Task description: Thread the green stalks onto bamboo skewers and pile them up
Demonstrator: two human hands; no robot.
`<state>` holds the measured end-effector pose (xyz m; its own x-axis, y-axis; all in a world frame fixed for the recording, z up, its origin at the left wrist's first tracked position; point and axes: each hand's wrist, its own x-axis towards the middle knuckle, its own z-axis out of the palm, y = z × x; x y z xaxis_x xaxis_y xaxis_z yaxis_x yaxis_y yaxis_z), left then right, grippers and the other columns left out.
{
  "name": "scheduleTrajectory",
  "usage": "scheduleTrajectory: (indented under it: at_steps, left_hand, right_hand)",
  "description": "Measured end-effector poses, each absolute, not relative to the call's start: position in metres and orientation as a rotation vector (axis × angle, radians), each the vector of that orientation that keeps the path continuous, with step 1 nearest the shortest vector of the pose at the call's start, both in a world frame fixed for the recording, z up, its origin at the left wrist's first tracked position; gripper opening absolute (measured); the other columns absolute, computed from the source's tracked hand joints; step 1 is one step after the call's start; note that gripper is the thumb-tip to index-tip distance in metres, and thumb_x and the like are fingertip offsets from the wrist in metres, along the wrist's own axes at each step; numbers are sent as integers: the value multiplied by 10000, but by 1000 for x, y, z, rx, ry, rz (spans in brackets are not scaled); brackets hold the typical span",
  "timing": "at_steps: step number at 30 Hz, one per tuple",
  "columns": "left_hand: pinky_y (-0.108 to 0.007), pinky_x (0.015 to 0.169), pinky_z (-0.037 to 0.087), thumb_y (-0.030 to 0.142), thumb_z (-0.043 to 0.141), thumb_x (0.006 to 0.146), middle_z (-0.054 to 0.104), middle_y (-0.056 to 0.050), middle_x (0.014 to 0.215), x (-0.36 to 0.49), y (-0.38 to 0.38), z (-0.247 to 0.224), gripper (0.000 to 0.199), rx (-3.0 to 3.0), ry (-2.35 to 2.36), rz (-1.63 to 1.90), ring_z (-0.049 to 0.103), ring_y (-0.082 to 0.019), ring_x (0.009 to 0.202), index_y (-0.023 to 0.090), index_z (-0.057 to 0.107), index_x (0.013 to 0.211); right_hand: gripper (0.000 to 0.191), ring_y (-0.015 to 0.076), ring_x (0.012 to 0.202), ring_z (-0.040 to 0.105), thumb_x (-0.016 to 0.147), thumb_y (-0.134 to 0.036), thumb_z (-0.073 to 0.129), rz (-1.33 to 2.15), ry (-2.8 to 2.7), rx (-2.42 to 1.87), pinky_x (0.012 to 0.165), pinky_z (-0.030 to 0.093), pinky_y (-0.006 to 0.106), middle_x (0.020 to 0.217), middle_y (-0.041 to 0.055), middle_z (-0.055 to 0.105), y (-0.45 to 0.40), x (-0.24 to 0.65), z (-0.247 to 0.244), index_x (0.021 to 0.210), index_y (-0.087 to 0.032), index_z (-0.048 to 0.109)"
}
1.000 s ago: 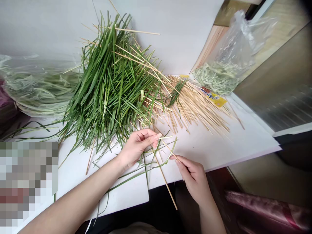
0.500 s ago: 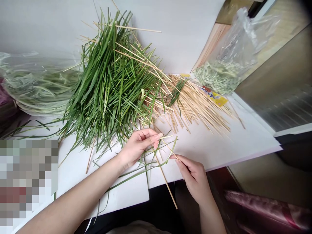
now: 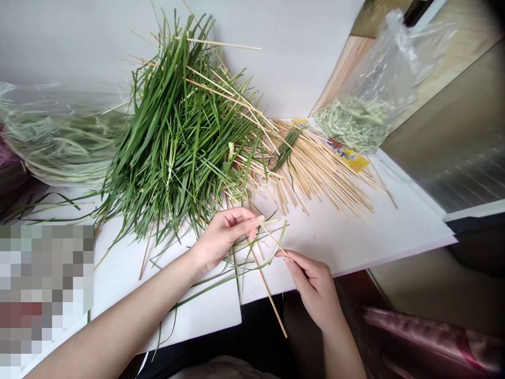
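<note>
My left hand (image 3: 226, 234) is closed in a pinch on a garlic chive (image 3: 271, 221), whose pale end sticks out past the fingertips. My right hand (image 3: 313, 281) grips a thin bamboo skewer (image 3: 272, 235) near one end, thumb and forefinger pressed together. The skewer's far tip reaches the left fingertips, and a bent green chive stalk curves beside it to the right fingers. Below the hands another skewer (image 3: 271, 300) juts over the table's front edge. Loose chive leaves (image 3: 211, 288) trail across the white table (image 3: 347, 231) under my left wrist.
A tall heap of garlic chives (image 3: 177, 131) with skewers stuck in it stands at the back. Many loose skewers (image 3: 319, 168) fan out right of it, with a small chive bundle (image 3: 287, 150) on top. Plastic bags of greens flank both sides, left (image 3: 67, 142) and right (image 3: 355, 123).
</note>
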<state>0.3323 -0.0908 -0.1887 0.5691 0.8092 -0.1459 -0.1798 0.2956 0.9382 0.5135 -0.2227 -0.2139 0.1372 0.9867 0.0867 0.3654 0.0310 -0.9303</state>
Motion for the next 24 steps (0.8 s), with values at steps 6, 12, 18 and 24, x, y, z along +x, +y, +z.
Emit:
scheduleTrajectory:
  at_steps: [6,12,18,24]
  left_hand:
    - [-240,710,411,369,743,845,639,1,626,333,-91,-189,261,1073,701,733,538,-107,642,158,659,716]
    - [-249,711,419,373,745,841,637,-2,628,331,-92,-188,265,1067,698,736,540,-112,637,161,657,707]
    - [-254,701,422,387,761,819,634,-2,620,332,-90,-188,273,1072,710,739,547,-114,627,158,664,705]
    - [-239,690,413,372,757,827,638,0,617,332,-90,-189,254,1080,703,736,537,-103,622,154,673,727]
  right_hand:
    - [255,295,1013,690,1037,-319,523,859,-1381,-1489,844,545,345,1069,58,746,-222,513,-213,1073,-210,751]
    - [255,297,1007,693,1035,-323,524,857,-1383,-1501,828,548,345,1042,49,751,-223,513,-213,1073,-215,752]
    - [253,294,1027,687,1037,-315,524,861,-1383,-1498,841,544,344,1080,57,747,-223,514,-214,1080,-218,753]
    - [240,280,1018,690,1036,-298,529,853,-1386,-1486,857,536,335,1077,46,748,-223,513,-214,1078,-221,753]
